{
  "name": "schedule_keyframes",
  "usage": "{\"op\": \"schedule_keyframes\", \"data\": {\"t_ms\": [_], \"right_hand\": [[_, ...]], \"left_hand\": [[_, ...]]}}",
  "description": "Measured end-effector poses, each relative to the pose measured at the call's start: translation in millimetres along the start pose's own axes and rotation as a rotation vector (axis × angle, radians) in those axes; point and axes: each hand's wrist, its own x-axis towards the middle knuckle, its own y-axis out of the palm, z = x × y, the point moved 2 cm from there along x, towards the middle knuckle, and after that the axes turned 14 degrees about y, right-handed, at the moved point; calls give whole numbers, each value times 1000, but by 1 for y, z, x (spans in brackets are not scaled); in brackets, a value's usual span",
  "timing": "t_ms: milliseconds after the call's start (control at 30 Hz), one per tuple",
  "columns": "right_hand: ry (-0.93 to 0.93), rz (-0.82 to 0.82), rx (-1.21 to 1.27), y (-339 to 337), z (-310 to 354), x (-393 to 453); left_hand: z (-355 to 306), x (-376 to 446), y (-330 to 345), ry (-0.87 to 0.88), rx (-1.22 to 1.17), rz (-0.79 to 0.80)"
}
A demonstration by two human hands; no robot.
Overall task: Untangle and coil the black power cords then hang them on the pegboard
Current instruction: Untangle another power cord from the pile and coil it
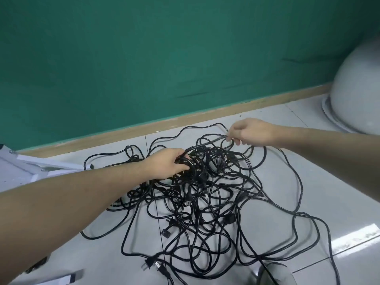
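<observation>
Both hands (164, 164) (251, 131) in tangled black cords (205, 194).

Legible text, labels, brands, numbers, signs: none. No readable marking on the black power cords (205, 194), their plugs, the floor or the green wall.

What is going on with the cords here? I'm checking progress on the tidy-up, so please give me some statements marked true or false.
1. The black cords lie in one tangled heap on the tiled floor. True.
2. The left hand is empty. False: it grips a bunch of loops.
3. The right hand pinches a single strand. True.
4. The wall behind is red. False: it is green.
5. Two plugs lie at the near edge of the heap. True.
</observation>
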Motion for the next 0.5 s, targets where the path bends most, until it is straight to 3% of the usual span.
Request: {"op": "schedule_keyframes", "data": {"t_ms": [100, 167, 333, 500], "right_hand": [[-85, 0, -385, 9, 19, -10], [-183, 33, -473, 27, 39, -17], [-6, 207, -90, 60, 64, -19], [11, 216, 91, 72, 61, -18]], "left_hand": [[-9, 3, -2, 13, 97, -15], [-18, 6, -2, 27, 117, -58], [-34, 3, 0, 89, 136, -184], [-32, -7, -2, 123, 184, -239]]}}
